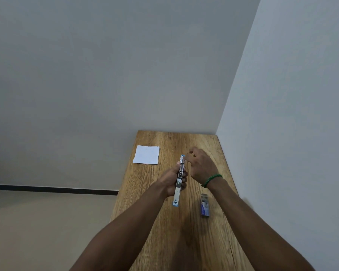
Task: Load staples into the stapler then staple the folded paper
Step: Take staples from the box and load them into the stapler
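A blue and silver stapler (179, 182), swung open lengthwise, is held above the wooden table (164, 222). My left hand (172, 179) grips its middle from the left. My right hand (201, 165), with a green bead bracelet on the wrist, has its fingers curled at the stapler's far end; whether they pinch staples is hidden. A small blue staple box (205, 206) lies open on the table to the right of the stapler. The folded white paper (146, 155) lies flat at the table's far left edge.
The narrow table stands in a corner, with a grey wall behind it and a white wall along its right side. Its left edge drops off to a beige floor (37, 222).
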